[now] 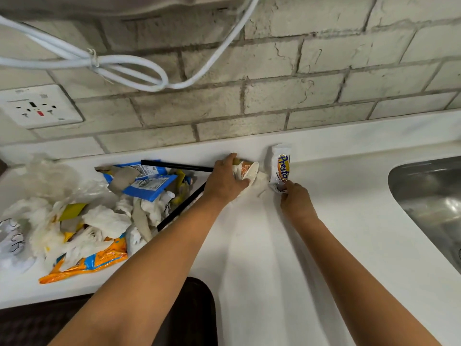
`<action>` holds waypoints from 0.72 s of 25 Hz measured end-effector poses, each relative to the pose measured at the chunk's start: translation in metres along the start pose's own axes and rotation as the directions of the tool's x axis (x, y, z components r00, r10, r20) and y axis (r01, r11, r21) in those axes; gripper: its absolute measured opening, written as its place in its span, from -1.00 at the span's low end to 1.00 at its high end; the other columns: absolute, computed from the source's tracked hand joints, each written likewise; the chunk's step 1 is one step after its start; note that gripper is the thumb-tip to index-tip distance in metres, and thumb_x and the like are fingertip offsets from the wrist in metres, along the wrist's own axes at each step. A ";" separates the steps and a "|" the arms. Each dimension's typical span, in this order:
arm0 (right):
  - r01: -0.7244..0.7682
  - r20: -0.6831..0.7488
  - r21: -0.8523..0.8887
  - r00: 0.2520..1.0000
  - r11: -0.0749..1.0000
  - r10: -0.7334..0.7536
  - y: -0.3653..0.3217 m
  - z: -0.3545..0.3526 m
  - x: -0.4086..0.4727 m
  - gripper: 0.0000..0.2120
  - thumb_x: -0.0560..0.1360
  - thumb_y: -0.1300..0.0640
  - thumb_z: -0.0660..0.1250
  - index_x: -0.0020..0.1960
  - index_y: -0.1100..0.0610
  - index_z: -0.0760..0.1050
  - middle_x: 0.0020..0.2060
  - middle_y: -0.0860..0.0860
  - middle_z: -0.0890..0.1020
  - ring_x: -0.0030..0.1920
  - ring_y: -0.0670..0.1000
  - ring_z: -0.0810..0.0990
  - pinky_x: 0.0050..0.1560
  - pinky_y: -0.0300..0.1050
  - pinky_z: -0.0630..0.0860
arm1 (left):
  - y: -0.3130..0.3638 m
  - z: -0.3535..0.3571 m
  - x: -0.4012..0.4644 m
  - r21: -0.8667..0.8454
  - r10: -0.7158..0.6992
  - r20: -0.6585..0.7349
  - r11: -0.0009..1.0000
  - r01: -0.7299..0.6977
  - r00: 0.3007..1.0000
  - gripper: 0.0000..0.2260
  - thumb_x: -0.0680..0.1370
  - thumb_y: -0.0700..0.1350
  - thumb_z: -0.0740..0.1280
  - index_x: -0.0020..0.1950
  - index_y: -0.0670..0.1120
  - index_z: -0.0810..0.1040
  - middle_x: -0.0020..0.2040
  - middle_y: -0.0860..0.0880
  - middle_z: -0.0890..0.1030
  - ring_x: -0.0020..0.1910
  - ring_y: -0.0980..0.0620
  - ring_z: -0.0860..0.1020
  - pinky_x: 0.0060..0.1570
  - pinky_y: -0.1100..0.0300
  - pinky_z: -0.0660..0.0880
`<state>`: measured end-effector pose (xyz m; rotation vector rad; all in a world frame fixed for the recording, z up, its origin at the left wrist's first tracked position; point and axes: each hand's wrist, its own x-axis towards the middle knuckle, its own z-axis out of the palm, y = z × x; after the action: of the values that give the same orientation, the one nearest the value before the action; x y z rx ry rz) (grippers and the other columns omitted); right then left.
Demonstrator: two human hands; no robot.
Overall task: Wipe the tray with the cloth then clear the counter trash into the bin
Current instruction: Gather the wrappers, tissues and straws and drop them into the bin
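My left hand (225,179) grips a crushed paper cup (247,171) with an orange print and some white scraps, at the back of the white counter (262,245). My right hand (295,199) pinches the lower end of a white Presto wrapper (281,166) that lies against the counter's back lip. To the left, a black-rimmed bin (182,207) is heaped with tissues, blue wrappers (147,182), cardboard bits and an orange packet (94,262). No cloth shows. A dark tray (197,310) lies below the counter edge, partly hidden by my left arm.
A steel sink (431,203) is set into the counter at the right. A brick-tile wall runs behind, with a wall socket (37,107) at left and white cables (119,68) hanging above. A crumpled clear plastic bag (47,178) lies at the far left.
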<state>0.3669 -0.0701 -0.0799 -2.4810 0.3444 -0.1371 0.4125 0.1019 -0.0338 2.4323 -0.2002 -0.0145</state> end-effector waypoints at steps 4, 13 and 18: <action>-0.074 -0.077 0.232 0.993 0.970 0.094 0.003 -0.007 -0.006 -0.71 0.48 0.39 0.10 0.09 0.28 0.52 0.04 0.24 0.59 0.08 0.20 0.53 -0.10 -0.28 0.31 | -0.002 -0.006 -0.013 -0.191 0.039 -0.226 0.978 -0.083 0.973 -0.40 0.40 -0.09 0.45 0.39 0.01 0.31 0.24 -0.07 0.38 0.08 0.05 0.45 -0.01 0.43 0.29; 0.093 -0.291 0.564 0.952 0.821 0.092 -0.019 -0.040 -0.128 -0.82 0.50 0.35 0.18 -0.20 0.12 0.42 -0.36 0.03 0.46 -0.39 -0.09 0.37 -0.43 -0.37 0.26 | 0.027 -0.034 -0.123 -0.734 -0.273 -0.259 0.679 -0.005 0.926 -0.46 0.43 -0.16 0.43 0.36 -0.07 0.33 0.14 0.13 0.47 0.09 0.18 0.47 0.04 0.35 0.36; 0.198 -0.344 0.683 0.936 0.703 0.071 -0.032 -0.066 -0.207 -0.71 0.47 0.41 0.15 -0.29 0.06 0.33 -0.45 -0.04 0.30 -0.47 -0.15 0.24 -0.47 -0.36 0.18 | 0.031 -0.037 -0.222 -0.802 -0.255 -0.138 0.596 0.044 0.957 -0.52 0.45 -0.18 0.41 0.32 0.03 0.36 0.15 0.07 0.45 0.07 0.17 0.46 0.07 0.29 0.37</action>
<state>0.1631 -0.0255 -0.0108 -1.6744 0.2759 -0.6272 0.1911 0.1350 0.0049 1.5092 0.1197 0.0975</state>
